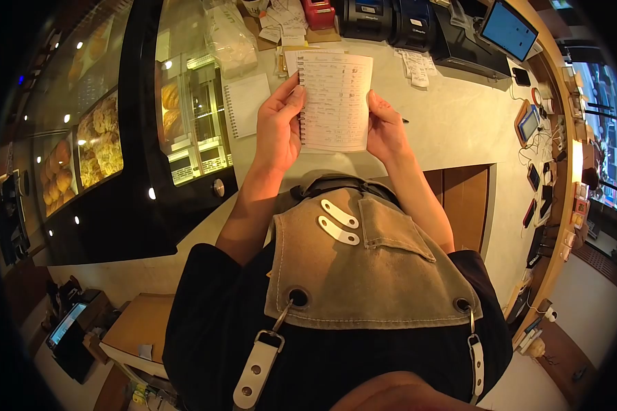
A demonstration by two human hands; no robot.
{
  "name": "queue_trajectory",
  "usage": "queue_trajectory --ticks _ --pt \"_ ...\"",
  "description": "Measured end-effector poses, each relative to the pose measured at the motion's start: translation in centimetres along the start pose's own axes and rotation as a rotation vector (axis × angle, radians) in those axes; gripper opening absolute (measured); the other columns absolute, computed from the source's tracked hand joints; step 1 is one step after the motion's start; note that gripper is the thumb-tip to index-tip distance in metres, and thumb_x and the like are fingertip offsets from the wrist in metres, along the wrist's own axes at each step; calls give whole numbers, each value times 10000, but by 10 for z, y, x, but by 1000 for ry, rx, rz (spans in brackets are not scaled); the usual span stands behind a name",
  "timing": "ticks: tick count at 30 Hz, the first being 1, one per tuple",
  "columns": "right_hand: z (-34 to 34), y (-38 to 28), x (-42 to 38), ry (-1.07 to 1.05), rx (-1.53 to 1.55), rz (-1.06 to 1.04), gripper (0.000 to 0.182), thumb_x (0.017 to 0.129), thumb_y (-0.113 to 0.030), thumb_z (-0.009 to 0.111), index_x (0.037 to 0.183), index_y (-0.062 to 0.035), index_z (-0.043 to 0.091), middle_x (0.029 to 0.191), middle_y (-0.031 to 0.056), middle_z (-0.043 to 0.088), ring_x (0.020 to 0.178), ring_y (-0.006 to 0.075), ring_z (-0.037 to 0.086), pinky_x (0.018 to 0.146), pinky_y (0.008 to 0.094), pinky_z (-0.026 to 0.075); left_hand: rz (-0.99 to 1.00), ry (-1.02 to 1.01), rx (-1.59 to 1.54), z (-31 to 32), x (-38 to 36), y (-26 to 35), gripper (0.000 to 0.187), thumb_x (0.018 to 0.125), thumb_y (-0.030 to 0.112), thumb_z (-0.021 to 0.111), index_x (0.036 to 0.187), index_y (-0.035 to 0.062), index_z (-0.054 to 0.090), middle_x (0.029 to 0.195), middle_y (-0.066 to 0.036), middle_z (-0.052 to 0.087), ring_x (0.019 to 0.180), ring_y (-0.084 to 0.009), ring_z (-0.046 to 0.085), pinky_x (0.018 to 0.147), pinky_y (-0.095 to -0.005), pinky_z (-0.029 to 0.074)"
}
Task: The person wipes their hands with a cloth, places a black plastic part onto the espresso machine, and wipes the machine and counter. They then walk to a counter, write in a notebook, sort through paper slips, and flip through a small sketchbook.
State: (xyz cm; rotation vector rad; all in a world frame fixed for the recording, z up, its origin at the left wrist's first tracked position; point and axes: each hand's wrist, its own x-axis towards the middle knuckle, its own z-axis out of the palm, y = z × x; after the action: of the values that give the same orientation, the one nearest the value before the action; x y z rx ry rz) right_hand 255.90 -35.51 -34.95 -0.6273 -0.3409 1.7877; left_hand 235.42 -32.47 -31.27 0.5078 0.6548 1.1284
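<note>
A small spiral-bound notebook (336,103) is held up before me, its page filled with handwritten lines too small to read. My left hand (281,123) grips the coiled edge, thumb on the front. On the opposite edge, my right hand (386,127) pinches the page side, with its thumb in front and fingers mostly hidden behind. Another spiral notepad (248,106) lies on the counter just left of my left hand. A pen tip (406,121) shows beside my right hand.
A glass display case (137,178) with baked goods stands at left. Receipts (416,68), black printers (365,19), a plastic bag (231,41) and a monitor (509,31) line the counter's far side. Phones and cables (533,176) lie at right.
</note>
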Motion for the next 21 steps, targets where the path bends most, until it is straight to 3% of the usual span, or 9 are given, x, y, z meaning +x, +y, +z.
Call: queue_trajectory --ticks 8,11,14,17,21 --pt "1 1 3 22 3 7 289 1085 -234 483 1191 9 598 1144 88 694 1021 148 682 938 329 559 -2 12 -3 -3 4 -2 451 1049 82 528 1454 -100 449 1311 -152 640 1145 -157 632 1002 -281 513" --pt "-12 4 7 -102 84 16 408 1076 -278 491 1344 26 537 1276 137 653 1130 202 663 990 368 549 -16 9 -10 -3 5 -1 449 1049 90 530 1451 -96 455 1304 -149 644 1140 -157 633 997 -281 515" --pt "-7 4 6 -49 13 -3 384 1076 -272 494 1308 28 553 1231 126 668 1107 189 667 973 354 556 -13 10 -11 -5 8 -4 444 1054 106 525 1449 -86 465 1292 -142 650 1136 -160 637 992 -284 517" --pt "-10 7 11 -135 49 -10 341 1074 -264 503 1243 21 582 1172 112 684 1063 177 674 955 348 561 -53 -47 -95 -15 13 -12 407 1061 128 511 1421 -60 504 1272 -127 657 1138 -169 639 996 -295 517" --pt "12 6 7 -49 -3 0 259 1086 -192 474 1123 29 605 1108 110 697 997 156 693 913 313 576 -95 -100 -189 -23 20 -20 363 1080 168 465 1389 -12 530 1282 -117 644 1145 -195 642 1009 -332 520"
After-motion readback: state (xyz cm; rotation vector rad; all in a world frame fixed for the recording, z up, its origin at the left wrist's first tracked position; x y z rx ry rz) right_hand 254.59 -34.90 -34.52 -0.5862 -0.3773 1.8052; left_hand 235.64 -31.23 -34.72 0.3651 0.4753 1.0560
